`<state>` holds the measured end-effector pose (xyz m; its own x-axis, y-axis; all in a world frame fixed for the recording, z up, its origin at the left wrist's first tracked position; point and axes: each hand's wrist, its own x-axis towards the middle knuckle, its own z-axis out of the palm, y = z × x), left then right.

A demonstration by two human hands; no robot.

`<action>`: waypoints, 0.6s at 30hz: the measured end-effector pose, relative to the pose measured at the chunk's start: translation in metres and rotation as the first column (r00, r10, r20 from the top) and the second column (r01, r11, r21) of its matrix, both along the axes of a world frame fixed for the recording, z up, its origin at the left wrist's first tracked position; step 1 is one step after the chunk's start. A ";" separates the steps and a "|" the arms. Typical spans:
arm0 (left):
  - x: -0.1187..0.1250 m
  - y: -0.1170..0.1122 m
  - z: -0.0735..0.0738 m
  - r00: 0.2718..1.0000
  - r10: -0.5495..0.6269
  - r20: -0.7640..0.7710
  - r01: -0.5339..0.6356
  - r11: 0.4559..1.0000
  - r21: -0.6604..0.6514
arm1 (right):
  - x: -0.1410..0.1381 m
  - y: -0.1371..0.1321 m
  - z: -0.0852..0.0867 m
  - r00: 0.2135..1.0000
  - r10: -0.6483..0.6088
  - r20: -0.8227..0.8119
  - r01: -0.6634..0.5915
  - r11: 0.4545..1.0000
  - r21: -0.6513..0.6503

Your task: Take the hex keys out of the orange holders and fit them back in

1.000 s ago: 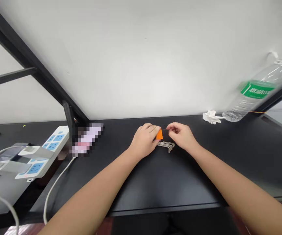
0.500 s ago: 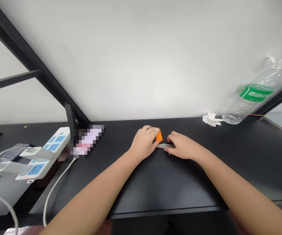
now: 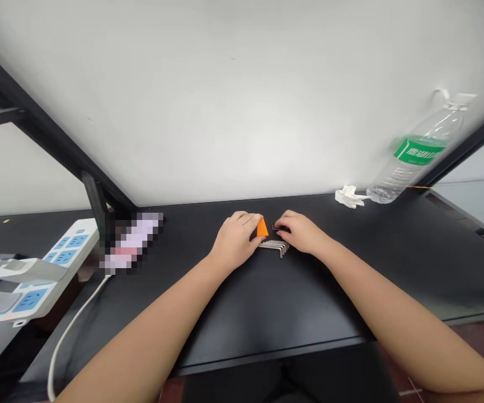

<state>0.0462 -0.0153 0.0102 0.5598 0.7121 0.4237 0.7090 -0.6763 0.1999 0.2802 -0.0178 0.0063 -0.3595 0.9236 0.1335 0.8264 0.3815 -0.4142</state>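
My left hand [image 3: 235,238] is closed around an orange holder [image 3: 262,228], its thumb below and its fingers over the top. Several L-shaped hex keys [image 3: 276,245] stick out to the right under the holder, their bent ends together and pointing toward me. Just to their right and slightly behind, my right hand [image 3: 302,231] is pinched on a small dark hex key [image 3: 281,228] above the table. Part of that key is hidden by the fingers, and the far ends of the other keys are hidden by my left hand.
On the black table [image 3: 267,308], a white power strip [image 3: 63,257] with plugs lies left, near a pixelated phone-like object [image 3: 135,240] with a white cable [image 3: 78,324]. At the back right, a tilted plastic bottle [image 3: 413,151] leans on the wall beside a crumpled tissue [image 3: 349,196].
My right hand has moved off the bent ends of the keys, up to the small key lying behind them, and pinches it. The left hand keeps its hold. The whole view has shifted slightly.
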 end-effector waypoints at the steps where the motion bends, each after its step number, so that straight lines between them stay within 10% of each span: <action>1: 0.000 0.000 0.000 1.000 0.001 0.002 -0.001 1.000 0.004 | -0.001 0.001 0.000 0.997 0.015 0.071 -0.016 1.000 0.005; 7: 0.000 0.001 -0.001 1.000 0.004 0.008 -0.004 1.000 0.007 | -0.002 -0.004 0.010 0.912 -0.081 0.403 0.101 0.994 -0.028; 18: -0.001 0.000 0.000 1.000 0.003 0.010 -0.004 1.000 0.015 | 0.010 -0.002 0.013 0.978 -0.082 0.194 0.111 0.984 -0.142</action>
